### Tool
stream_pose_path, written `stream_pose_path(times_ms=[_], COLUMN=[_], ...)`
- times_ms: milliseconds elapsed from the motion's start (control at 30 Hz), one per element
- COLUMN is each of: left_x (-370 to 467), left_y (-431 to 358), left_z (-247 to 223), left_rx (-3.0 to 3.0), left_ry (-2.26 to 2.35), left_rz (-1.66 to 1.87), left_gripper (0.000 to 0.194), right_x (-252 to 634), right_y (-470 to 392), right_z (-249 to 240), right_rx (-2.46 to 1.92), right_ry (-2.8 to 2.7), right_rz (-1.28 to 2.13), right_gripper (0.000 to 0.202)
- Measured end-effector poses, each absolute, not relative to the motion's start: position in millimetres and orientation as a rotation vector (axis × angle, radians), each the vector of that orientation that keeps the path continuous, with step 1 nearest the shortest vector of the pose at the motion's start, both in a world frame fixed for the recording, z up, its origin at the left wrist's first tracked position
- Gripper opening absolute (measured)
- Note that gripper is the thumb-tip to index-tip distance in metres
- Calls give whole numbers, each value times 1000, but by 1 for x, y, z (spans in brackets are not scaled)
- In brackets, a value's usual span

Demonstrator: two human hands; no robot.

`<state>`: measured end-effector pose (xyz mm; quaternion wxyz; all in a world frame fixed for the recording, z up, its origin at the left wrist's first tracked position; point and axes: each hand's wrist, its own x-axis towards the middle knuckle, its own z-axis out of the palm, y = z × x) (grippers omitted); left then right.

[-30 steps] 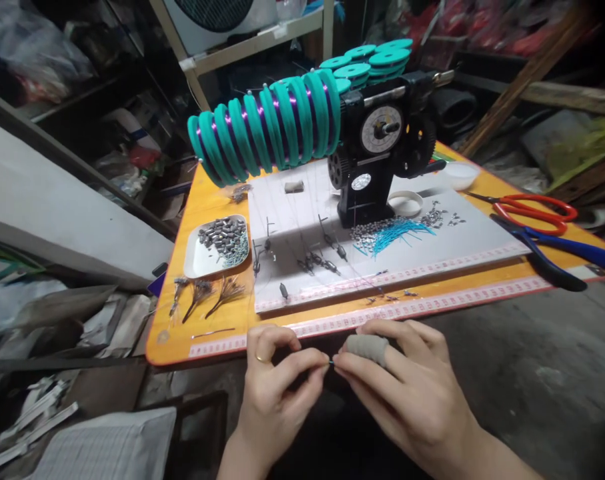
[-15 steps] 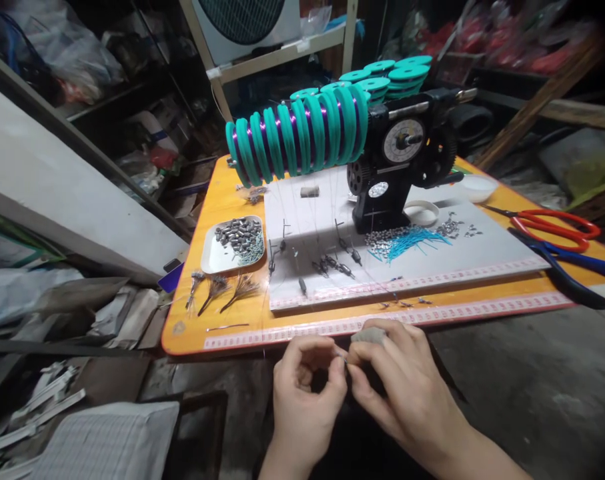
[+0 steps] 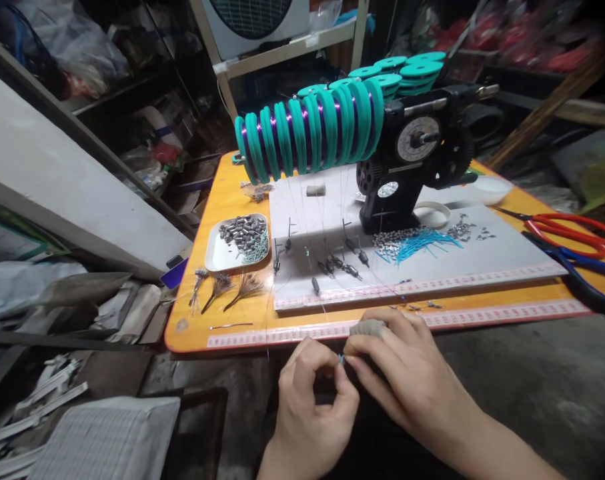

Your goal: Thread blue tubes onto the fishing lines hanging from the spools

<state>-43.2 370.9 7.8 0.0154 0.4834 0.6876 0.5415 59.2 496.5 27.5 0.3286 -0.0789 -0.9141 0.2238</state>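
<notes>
White tray (image 3: 215,252) of grey weights (image 3: 242,230), left fingers (image 3: 341,365) and right fingers (image 3: 345,355) pinching something tiny

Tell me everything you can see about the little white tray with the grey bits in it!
The white tray is squarish and shallow, with rounded corners and a smooth, maybe plastic, look. It sits flat on the orange table, left of the pale board. Dark grey pieces are heaped inside, with thin greenish bits at one corner. Wispy bundles lie just in front.
</notes>
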Motion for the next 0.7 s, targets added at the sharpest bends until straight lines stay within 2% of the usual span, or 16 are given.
stream_pose_path(times_ms=[67,200,433,567,700], left_x=[-42,-41,-42,-42,-40], left_y=[368,362,360,357,359], left_z=[5,3,14,18,18], left_rx=[1400,1187,941,756,556], left_ry=[2134,2045,1879,1723,1565], left_rz=[1691,1687,1760,1769,1783], left_gripper=[31,31,27,18,21], right_x=[61,59,49,47,48], right_y=[498,503,509,507,502], right_z=[30,34,39,42,43], right_rx=[-187,-57,51,48,-9], right_ry=[-2417,-2496,-2457,-2441,-2396], right_rz=[691,757,793,667,541], right_gripper=[13,34,12,12,14])
